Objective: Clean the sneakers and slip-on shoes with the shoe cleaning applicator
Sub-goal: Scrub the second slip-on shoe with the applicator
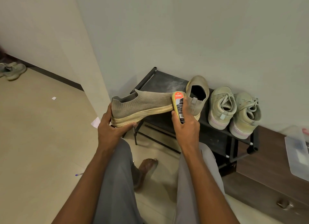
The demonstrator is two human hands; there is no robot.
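Mid-frame: left hand (109,126) gripped slip-on shoe (142,105) by heel; right hand (185,127) wrapped round applicator (179,107), touching toe.

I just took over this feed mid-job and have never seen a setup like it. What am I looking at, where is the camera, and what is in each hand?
There is no machine here: one wide camera sits on a person's head, looking down at their own bare arms. The left hand grips the heel of a grey slip-on shoe. The right hand holds the shoe cleaning applicator against that shoe's toe end. On the black shoe rack behind stand the other slip-on and a pair of lace-up sneakers. The person's grey trousers and a bare foot show below.
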